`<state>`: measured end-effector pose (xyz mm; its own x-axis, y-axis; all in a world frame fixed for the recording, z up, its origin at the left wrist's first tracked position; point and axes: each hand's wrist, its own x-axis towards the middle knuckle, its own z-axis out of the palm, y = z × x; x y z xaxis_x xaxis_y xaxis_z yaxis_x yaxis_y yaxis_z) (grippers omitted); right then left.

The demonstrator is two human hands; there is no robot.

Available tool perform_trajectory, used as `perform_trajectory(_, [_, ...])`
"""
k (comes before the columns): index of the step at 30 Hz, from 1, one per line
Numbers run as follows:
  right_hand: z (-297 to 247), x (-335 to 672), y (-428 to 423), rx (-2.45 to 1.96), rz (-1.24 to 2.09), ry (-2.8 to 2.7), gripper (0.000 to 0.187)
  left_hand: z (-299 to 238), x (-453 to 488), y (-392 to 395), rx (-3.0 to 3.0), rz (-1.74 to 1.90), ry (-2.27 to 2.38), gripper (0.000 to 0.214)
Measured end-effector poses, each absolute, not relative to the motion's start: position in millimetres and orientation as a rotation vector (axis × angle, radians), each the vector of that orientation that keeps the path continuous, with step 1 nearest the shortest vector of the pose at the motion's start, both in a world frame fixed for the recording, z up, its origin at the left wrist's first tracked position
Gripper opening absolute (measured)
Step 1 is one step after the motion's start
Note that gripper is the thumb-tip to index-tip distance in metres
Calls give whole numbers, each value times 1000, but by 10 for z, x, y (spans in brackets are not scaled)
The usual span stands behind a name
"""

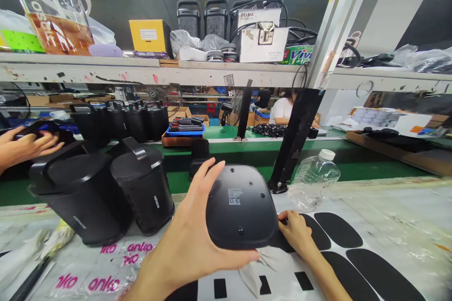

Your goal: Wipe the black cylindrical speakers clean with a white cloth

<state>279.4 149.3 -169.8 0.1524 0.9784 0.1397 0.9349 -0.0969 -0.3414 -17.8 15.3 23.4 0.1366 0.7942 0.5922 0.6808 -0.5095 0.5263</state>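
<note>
My left hand [190, 230] grips a black portable speaker [243, 207] round its sides, thumb below and fingers above. Its rounded-square base faces me, with screws near the edge and small white print. Just right of it, my right hand [296, 233] is low over a white sheet of black stick-on pads [344, 229]. Its thumb and fingertips pinch the edge of one black pad [284, 241], which the speaker partly hides. Small black squares [303, 281] also lie on the sheet. Two black speakers with handles [143, 188] stand upright to the left.
A clear plastic bottle [314, 181] stands behind the pads, near a black post [296, 141]. Plastic film with pink print [102, 284] covers the bench at left. Another person's hand [31, 143] reaches in at far left. A loaded shelf [205, 70] runs overhead.
</note>
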Motion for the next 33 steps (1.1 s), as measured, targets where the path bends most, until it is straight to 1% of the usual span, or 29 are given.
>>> perform_trajectory(3, [-1675,2764,1484,-2088,125,-1837,27,216,-160,141,2272,1305,1484,118])
perform_trajectory(6, [-1650,2748,1481,-2097,134,-1847,21,199,-143,127,2271,1314,1481,119])
perform_trajectory(9, [-1636,2736,1472,-2099,155,-1845,20,198,-139,134,2265,1330,1472,118])
perform_trajectory(13, [-1636,2710,1461,-2066,143,-1860,28,209,-148,161,2268,1341,1450,118])
perform_trajectory(18, [-1645,2698,1484,-2055,142,-1854,26,214,-150,167,2287,1344,1438,116])
perform_trajectory(22, [-1644,2677,1425,-2039,68,-1839,27,216,-154,167,2300,1350,1437,114])
perform_trajectory(27, [-1662,2648,1310,-1915,-48,-1871,24,216,-165,166,2292,1347,1448,114])
perform_trajectory(33, [-1741,2759,1344,-1717,-12,-1852,18,212,-178,174,2268,1370,1439,115])
